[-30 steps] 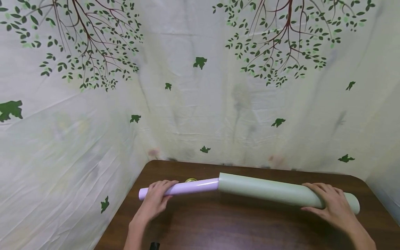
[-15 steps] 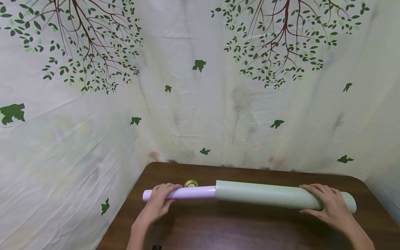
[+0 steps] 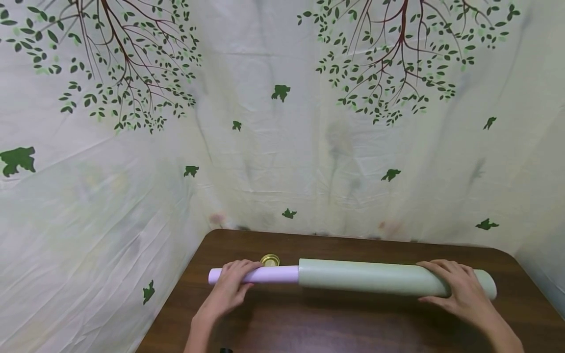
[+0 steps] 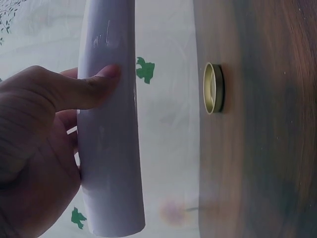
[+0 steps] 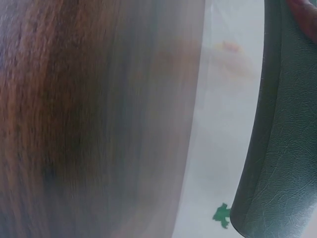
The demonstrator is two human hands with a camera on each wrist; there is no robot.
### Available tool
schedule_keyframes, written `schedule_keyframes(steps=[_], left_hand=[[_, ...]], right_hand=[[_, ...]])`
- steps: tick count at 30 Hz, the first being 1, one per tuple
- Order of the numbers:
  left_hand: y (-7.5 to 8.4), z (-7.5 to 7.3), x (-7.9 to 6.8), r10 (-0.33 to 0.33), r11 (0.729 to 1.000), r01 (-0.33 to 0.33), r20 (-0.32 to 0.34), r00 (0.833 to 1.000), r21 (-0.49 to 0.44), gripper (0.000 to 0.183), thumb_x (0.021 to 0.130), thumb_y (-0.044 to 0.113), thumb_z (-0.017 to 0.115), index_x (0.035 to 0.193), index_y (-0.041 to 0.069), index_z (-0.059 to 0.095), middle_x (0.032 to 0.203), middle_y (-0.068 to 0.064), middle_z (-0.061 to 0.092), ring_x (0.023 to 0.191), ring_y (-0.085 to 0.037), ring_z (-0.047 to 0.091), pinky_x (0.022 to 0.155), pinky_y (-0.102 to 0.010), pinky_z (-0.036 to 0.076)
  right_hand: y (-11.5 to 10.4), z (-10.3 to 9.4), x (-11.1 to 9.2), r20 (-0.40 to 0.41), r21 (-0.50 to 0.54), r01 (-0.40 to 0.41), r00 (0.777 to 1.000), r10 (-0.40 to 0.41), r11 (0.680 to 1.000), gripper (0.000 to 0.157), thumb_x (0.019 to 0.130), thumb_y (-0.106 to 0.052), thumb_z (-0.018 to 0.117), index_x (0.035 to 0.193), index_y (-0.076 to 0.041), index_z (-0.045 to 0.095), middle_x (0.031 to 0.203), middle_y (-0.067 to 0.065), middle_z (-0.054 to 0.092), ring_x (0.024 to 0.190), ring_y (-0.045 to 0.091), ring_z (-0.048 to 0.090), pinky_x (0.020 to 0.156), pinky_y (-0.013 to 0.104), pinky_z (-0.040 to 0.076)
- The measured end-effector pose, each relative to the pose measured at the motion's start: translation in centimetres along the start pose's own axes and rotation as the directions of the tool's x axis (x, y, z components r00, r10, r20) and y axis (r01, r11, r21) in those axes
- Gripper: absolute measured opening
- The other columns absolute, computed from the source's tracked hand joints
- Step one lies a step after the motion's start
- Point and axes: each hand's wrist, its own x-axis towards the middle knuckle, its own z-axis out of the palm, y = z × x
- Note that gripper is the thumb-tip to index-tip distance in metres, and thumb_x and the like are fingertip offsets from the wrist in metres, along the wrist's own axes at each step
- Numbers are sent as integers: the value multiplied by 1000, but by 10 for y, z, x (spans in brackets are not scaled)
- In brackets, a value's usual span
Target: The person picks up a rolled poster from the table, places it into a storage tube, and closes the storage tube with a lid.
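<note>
In the head view a glossy lavender tube (image 3: pixel 275 274) and a thicker pale green tube (image 3: pixel 357 277) lie end to end, level above the brown table. The lavender tube's right end is hidden inside the green one's left mouth. My left hand (image 3: pixel 231 284) grips the lavender tube near its free end; the left wrist view shows the thumb (image 4: pixel 101 87) across its side. Around the green tube near its right end, my right hand (image 3: pixel 456 289) holds with fingers over the top and thumb below. Seen from the right wrist, the green tube (image 5: pixel 285 134) has a leather-like grain.
A round gold lid (image 3: pixel 269 260) lies on the table (image 3: pixel 353 323) just behind the lavender tube. At the bottom edge shows the tip of a small black object (image 3: pixel 226 350). A pale cloth (image 3: pixel 309 147) printed with leaves and branches hangs behind and beside the table.
The lavender tube has slid deeper into the green one, so less of it shows. My hands have come closer together, and the two tubes have gone from a slight bend to nearly one line.
</note>
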Motion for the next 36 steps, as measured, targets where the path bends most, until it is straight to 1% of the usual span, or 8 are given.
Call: schedule_keyframes(steps=[2, 5, 10, 20, 27, 34, 36], left_hand=[[2, 1, 1, 2, 1000, -2, 2, 1000, -5, 60, 67, -9, 87, 123, 9, 71, 110, 2, 73, 105, -17, 68, 95, -48, 47], [5, 2, 2, 3, 1000, -3, 5, 1000, -16, 60, 67, -9, 86, 123, 9, 72, 110, 3, 73, 105, -17, 68, 96, -49, 47], [9, 4, 4, -3, 1000, 3, 16, 1000, -23, 61, 68, -8, 87, 124, 11, 72, 110, 3, 72, 106, -17, 67, 96, -48, 47], [12, 11, 6, 3, 1000, -3, 17, 1000, 2, 63, 69, -4, 88, 126, 15, 70, 111, 3, 71, 106, -17, 66, 97, -46, 47], [16, 15, 9, 13, 1000, -13, 6, 1000, -3, 64, 68, -5, 89, 127, 13, 71, 111, 3, 71, 107, -18, 67, 96, -46, 47], [19, 18, 11, -4, 1000, 4, 27, 1000, -6, 60, 70, -6, 88, 124, 14, 71, 112, 3, 72, 107, -19, 67, 95, -48, 47], [20, 19, 12, -1, 1000, 1, 29, 1000, -4, 61, 70, -6, 88, 124, 14, 71, 113, 3, 72, 108, -20, 67, 95, -48, 47]], right_hand=[[-1, 1, 0, -1, 5, 6, 1000, -6, 1000, 91, 47, -38, 101, 131, -24, 68, 114, 4, 68, 105, 18, 54, 84, 46, 33], [-4, 3, 1, -4, 10, 16, 1000, -16, 1000, 91, 47, -38, 101, 131, -24, 68, 115, 3, 68, 107, 16, 53, 85, 45, 33], [-9, 3, 3, 0, 10, 23, 1000, -23, 1000, 90, 48, -37, 101, 131, -24, 69, 116, 3, 68, 107, 19, 54, 85, 44, 32], [-14, 7, 5, 3, 18, 36, 999, -36, 999, 89, 49, -38, 100, 131, -24, 69, 115, 0, 67, 107, 20, 54, 89, 47, 34], [-17, 10, 7, 1, 24, 51, 999, -51, 998, 89, 48, -36, 100, 131, -22, 69, 115, 0, 66, 107, 20, 55, 88, 47, 34], [-20, 12, 8, -3, 3, 68, 998, -68, 998, 91, 49, -40, 100, 132, -23, 68, 114, -1, 67, 105, 20, 57, 88, 48, 35], [-20, 13, 8, -4, 0, 73, 997, -73, 997, 91, 49, -40, 100, 133, -23, 68, 114, -1, 67, 104, 20, 58, 88, 48, 35]])
